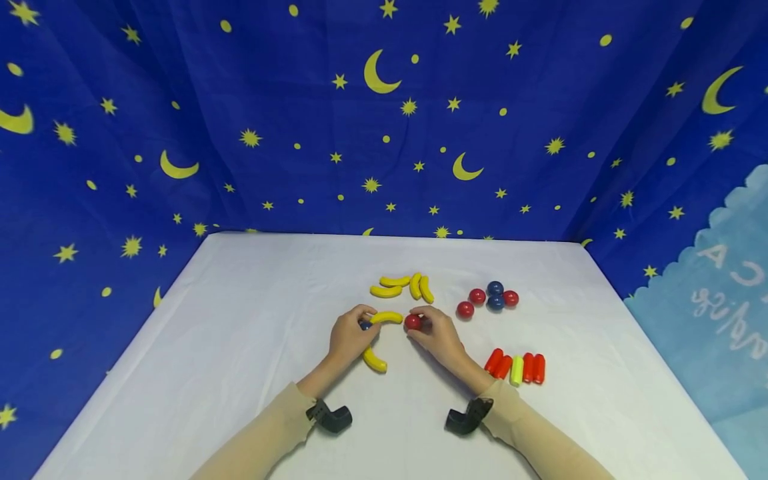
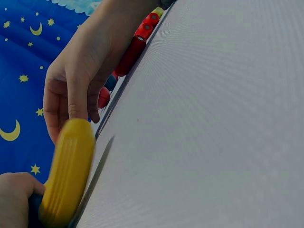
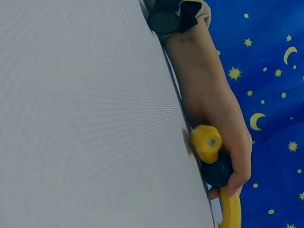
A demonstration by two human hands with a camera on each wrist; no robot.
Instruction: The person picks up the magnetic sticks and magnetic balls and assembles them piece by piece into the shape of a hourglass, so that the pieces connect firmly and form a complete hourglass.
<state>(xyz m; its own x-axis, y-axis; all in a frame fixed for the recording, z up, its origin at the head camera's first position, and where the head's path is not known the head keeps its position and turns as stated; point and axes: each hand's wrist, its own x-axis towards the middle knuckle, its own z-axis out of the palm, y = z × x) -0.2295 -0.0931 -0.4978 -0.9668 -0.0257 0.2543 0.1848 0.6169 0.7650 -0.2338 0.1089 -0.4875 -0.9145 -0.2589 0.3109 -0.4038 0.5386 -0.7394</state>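
With its thumb and fingers my left hand (image 1: 351,333) holds a blue ball (image 1: 365,325), partly hidden by the fingers in the head view. A yellow toy banana (image 1: 387,317) extends to the right from beside that ball, and another toy banana (image 1: 375,361) curves below it. In the right wrist view the blue ball (image 3: 218,170) sits between the two bananas, under the left hand (image 3: 223,118). My right hand (image 1: 439,337) pinches a red ball (image 1: 412,322) just past the upper banana's right end. The left wrist view shows a banana (image 2: 69,173) close up.
Several toy bananas (image 1: 386,291) lie behind the hands. Red balls (image 1: 465,309) and blue balls (image 1: 495,303) are grouped at the right. A row of red cylinders (image 1: 528,367) with one yellow-green cylinder (image 1: 517,371) lies by the right forearm. A starry blue cloth (image 1: 300,120) hangs behind the white table (image 1: 240,300).
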